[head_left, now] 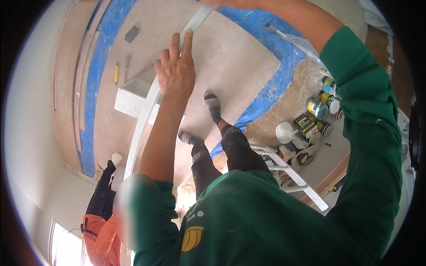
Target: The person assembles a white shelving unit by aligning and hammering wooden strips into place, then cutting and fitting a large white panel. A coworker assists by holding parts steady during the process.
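Note:
A long, narrow white strip (144, 115) runs from the top edge of the view down past my left forearm, its lower end hidden behind my sleeve. Over its upper part lies my left hand (176, 73). The strip shows between the extended index and middle fingers; the other fingers curl, and the thumb is hidden. At the top edge my right hand (228, 2) meets the strip's far end, with most of its fingers out of view. Below the strip, a white open box (128, 106) stands on the floor, partly covered by it.
Left of the box lie a yellow cutter (116, 73) and a grey block (132, 34). Blue sheeting (253, 104) borders the floor. Several cans (317, 107) and a white stepladder (295, 179) stand to my right. Another person in orange (100, 235) is at lower left.

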### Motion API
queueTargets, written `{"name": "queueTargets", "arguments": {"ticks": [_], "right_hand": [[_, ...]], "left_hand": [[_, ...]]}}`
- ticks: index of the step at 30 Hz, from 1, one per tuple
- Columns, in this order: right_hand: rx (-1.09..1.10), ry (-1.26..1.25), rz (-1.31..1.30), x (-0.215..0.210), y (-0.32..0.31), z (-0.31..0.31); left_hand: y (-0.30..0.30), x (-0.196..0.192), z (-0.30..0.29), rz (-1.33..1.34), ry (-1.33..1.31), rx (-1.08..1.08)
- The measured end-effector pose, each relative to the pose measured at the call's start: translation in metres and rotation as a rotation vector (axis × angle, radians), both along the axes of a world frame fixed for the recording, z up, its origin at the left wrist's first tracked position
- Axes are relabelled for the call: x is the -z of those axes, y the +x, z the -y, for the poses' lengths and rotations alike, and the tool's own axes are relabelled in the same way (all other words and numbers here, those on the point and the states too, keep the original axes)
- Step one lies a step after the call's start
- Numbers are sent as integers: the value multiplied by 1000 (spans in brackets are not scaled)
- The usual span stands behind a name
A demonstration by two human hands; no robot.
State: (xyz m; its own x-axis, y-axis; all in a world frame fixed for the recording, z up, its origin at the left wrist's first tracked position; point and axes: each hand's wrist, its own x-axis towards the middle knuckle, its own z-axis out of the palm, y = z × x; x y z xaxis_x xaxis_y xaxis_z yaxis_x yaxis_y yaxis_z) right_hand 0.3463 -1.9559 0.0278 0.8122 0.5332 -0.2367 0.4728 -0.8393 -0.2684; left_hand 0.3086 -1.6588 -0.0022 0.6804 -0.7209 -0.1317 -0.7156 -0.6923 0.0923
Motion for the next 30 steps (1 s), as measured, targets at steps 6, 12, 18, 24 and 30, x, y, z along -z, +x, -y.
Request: {"name": "queueTargets", "arguments": {"ticks": [6, 12, 18, 24, 30], "right_hand": [[268, 153, 226, -3, -18, -4], [731, 197, 319, 24, 11, -38], [895, 158, 312, 52, 13, -71], [1387, 401, 1088, 52, -40, -90], [1730, 289, 256, 149, -407, -366]], "left_hand": [[-1, 1, 1, -10, 25, -20], [-2, 2, 6, -8, 2, -7], [4, -4, -25, -97, -109, -27], [-25, -17, -245, -359, 23, -421], [-67, -11, -482, -234, 104, -468]]}}
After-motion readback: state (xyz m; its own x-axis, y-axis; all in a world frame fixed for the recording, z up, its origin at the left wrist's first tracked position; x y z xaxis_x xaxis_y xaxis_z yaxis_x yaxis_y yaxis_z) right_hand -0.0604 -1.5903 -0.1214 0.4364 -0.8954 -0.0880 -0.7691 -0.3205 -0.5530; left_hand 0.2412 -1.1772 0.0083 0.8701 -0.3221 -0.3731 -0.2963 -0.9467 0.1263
